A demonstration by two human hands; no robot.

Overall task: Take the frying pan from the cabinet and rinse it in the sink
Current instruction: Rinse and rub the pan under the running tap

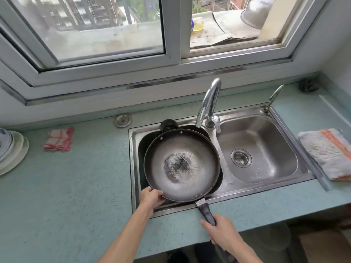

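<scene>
The sink (228, 188) is set in the bench (76, 196), below the window (171, 44). The pan (182, 149) sits over the left basin, its handle reaching toward us across the sink's front edge. Our left hand (151, 196) holds the pan's near-left rim; our right hand (222, 232) grips the handle. The tap (209, 99) stands behind, between the basins. Left of the sink lie a cloth (59, 139) and, farther left, plates (13, 149). A towel (326, 154) lies right of the sink, a scourer (308, 85) behind it.

Bare left hand (152, 196), right hand (222, 232) (forearms (131, 230) too)
</scene>
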